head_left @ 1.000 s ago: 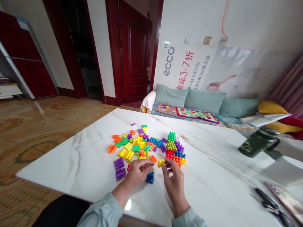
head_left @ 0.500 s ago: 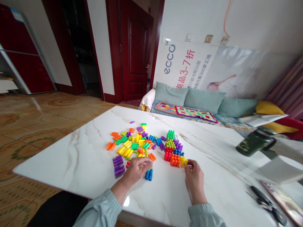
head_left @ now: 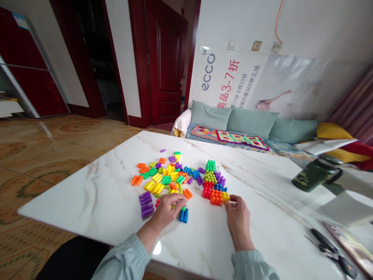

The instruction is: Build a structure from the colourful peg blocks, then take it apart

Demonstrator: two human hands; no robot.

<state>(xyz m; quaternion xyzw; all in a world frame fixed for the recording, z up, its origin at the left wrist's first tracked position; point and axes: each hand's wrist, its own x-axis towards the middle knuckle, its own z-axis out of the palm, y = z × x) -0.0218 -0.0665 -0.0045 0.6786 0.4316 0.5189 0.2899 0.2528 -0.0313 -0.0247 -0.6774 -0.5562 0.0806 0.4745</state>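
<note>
Right hand: thumb and fingertips nearly closed, touching yellow pieces at the block's near end; firm grip, can't tell. Left hand: fingers loosely curled beside blue pieces; contents hidden. Block stands inside table edges; loose pile lies nearer far-left corner.

On the table, loose pieces lie scattered left of the cluster. The left hand is before the loose pieces, a separate pair just right of its fingertips; the right hand is at the cluster's near right end. Well right of the cluster is the mug. Behind the table: the sofa, cushions along its back, the poster above. Behind, left: the door; farther left, the fridge.
</note>
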